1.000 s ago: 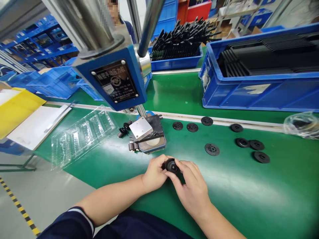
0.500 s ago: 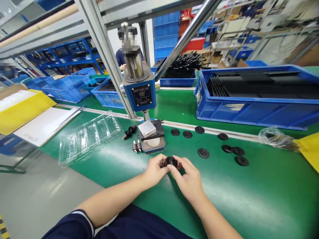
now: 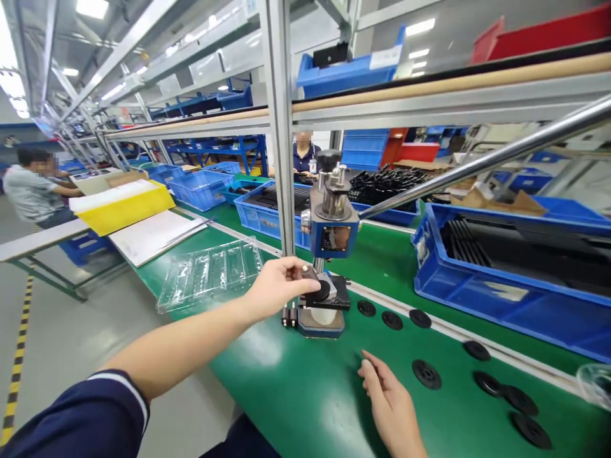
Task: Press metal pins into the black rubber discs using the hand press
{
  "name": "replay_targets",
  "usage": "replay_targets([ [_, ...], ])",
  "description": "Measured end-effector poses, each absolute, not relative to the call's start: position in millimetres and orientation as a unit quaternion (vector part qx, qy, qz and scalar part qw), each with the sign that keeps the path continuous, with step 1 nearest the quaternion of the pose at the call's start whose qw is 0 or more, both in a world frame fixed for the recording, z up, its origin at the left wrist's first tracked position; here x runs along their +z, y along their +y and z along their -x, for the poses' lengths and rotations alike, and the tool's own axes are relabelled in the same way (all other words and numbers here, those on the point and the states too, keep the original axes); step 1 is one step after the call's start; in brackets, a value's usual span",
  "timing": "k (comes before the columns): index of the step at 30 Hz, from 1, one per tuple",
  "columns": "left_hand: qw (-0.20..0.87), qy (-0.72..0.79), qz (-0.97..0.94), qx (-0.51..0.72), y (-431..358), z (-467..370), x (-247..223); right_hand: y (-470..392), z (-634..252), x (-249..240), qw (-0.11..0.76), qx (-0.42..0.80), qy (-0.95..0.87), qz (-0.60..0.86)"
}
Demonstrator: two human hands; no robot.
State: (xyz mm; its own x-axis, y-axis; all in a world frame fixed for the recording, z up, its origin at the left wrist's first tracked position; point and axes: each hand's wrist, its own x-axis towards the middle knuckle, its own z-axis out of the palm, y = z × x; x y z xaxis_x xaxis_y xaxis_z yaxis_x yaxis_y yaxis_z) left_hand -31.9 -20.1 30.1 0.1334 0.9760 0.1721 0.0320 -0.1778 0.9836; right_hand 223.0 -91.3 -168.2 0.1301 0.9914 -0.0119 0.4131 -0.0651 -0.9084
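Observation:
My left hand (image 3: 281,286) is at the arbor press (image 3: 334,238), its fingers closed round a black disc with a short brown-black cylinder (image 3: 312,280) on it. This part is held tilted in front of the silver block (image 3: 329,286) on the press's black plate; whether it touches the block I cannot tell. My right hand (image 3: 389,397) hovers over the bench to the right, fingers loosely bent and nothing visible in them. Two small dark cylinders with white tips (image 3: 289,315) stand beside the press base. Several black slotted discs (image 3: 426,374) lie on the green bench.
A clear plastic tray (image 3: 210,273) lies left of the press. Blue bins (image 3: 506,312) with black parts stand behind the bench. The press lever (image 3: 487,159) slants up to the right, next to a metal upright (image 3: 279,127). Co-workers (image 3: 304,156) sit across and far left.
My hands have parted: the left has carried the black part up to the press, while the right has let go and stays over the bench. The view has swung left and up.

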Motion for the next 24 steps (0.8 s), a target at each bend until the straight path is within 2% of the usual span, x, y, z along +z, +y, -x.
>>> replay_targets([
  [5, 0.433, 0.434, -0.648, 0.453, 9, 29, 27, -91, -224, -176, 0.423, 0.316, -0.568, 0.631],
  [8, 0.412, 0.436, -0.678, 0.424, 13, 27, 25, -90, -215, -164, 0.466, 0.186, -0.601, 0.622],
  [11, 0.399, 0.428, -0.702, 0.406, 13, 27, 28, -83, -193, -128, 0.495, 0.021, -0.653, 0.573],
  [13, 0.4, 0.424, -0.71, 0.395, 14, 27, 30, -72, -172, -100, 0.494, -0.032, -0.675, 0.547],
  [18, 0.427, 0.414, -0.703, 0.391, 16, 26, 31, -35, -130, -60, 0.447, -0.056, -0.685, 0.573],
  [24, 0.426, 0.421, -0.705, 0.379, 15, 22, 37, -20, -126, -63, 0.463, -0.049, -0.679, 0.568],
])
